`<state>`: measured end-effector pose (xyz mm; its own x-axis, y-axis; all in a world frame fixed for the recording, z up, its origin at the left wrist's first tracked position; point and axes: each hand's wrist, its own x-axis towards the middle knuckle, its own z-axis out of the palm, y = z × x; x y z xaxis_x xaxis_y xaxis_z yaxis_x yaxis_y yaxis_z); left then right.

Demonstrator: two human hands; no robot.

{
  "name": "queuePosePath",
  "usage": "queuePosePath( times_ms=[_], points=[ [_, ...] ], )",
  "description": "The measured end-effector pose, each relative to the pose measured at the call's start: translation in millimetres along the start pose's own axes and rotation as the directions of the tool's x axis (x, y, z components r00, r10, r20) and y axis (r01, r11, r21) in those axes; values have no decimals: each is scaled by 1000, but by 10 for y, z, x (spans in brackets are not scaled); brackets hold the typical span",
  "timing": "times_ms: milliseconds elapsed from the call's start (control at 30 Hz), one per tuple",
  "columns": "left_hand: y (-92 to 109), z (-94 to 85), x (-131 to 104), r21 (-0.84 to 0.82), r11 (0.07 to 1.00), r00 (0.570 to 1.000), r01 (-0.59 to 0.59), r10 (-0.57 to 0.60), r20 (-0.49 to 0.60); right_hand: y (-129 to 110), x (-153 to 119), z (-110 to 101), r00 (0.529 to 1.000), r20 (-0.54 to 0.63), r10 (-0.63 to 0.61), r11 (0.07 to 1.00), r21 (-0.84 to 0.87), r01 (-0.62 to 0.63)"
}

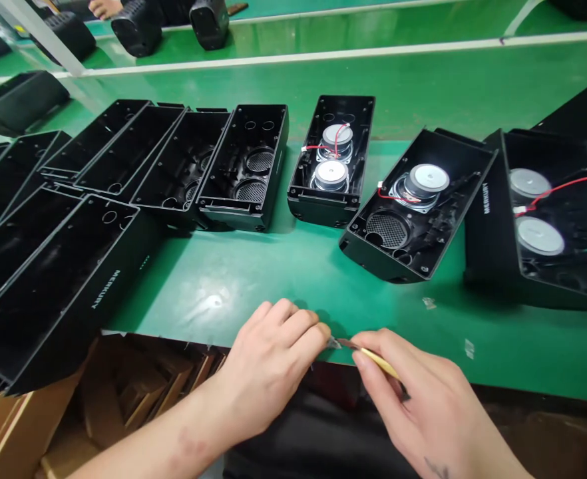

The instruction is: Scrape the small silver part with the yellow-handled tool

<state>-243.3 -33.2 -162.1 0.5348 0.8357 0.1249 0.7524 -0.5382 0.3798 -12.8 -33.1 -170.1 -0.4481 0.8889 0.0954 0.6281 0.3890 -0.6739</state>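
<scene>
Near the front edge of the green table (pixel 208 279), my left hand (pixel 278 352) is closed, its fingers curled with a small clear piece (pixel 333 343) at the fingertips. My right hand (pixel 418 392) grips a thin yellow-handled tool (pixel 381 362), whose dark tip points left and meets the clear piece. Beyond my hands lies an open black housing (pixel 403 259) with one speaker (pixel 428 178) and a red wire inside; its lower round grille is uncovered. Another housing (pixel 323 211) behind it holds two speakers with red wires.
Several open black housings (pixel 118 246) crowd the left side. A housing with two speakers (pixel 498 266) stands at the right. Clear scraps (pixel 469 349) lie on the table. Cardboard boxes (pixel 38 406) are below left. Another person's hand (pixel 104 8) shows at the top.
</scene>
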Motion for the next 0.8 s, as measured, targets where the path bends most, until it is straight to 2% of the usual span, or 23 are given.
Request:
queuePosePath(
  times_ms=[100, 200, 333, 500, 667, 800],
  points=[
    [22, 11, 80, 24, 999, 999, -28, 28, 21, -15, -100, -8, 994, -74, 79, 996, -32, -82],
    [114, 79, 113, 25, 999, 999, 43, -42, -18, -88, -108, 29, 981, -107, 159, 985, -56, -166],
    [258, 129, 83, 66, 980, 980, 186, -180, -84, -207, -9, 129, 978, -145, 150, 981, -105, -166],
    [330, 49, 82, 119, 972, 979, 200, -195, -53, -275, 100, 198, 981, -162, 110, 954, -261, -150],
    [276, -80, 171, 166, 971, 985, 175, -174, -19, -263, 146, 219, 978, -184, 93, 936, -320, -149],
    [108, -138, 210, 2, 989, 987, 146, -146, 69, -251, 173, 223, 981, -156, 116, 936, -312, -161]
  ],
)
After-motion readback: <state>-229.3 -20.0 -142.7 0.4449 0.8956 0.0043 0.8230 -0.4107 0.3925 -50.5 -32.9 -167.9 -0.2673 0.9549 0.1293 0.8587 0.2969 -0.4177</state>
